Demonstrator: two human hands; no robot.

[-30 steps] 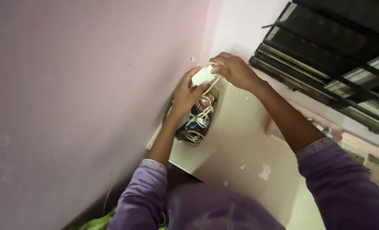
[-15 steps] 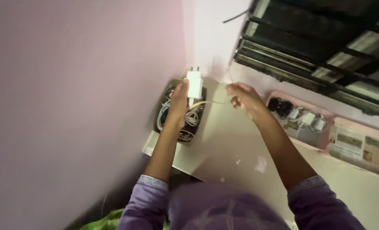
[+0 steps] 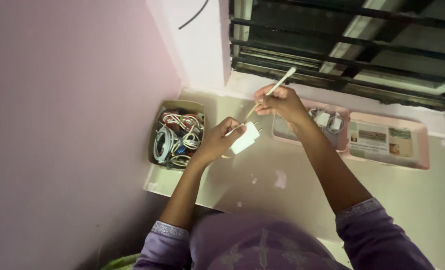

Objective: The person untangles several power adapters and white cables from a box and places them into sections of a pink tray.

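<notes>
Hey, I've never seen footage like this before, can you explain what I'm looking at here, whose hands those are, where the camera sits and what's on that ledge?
The camera sits on a person's head and looks down, so the two arms in purple sleeves are the wearer's own. The left hand holds a white plug-in charger. The right hand pinches the end of its pale cable, raised toward the barred window. Below is a pale ledge set against a pink wall. On the ledge, at the left, a small box is full of coiled cables. At the right lie two pink trays; the nearer one seems to hold more chargers.
</notes>
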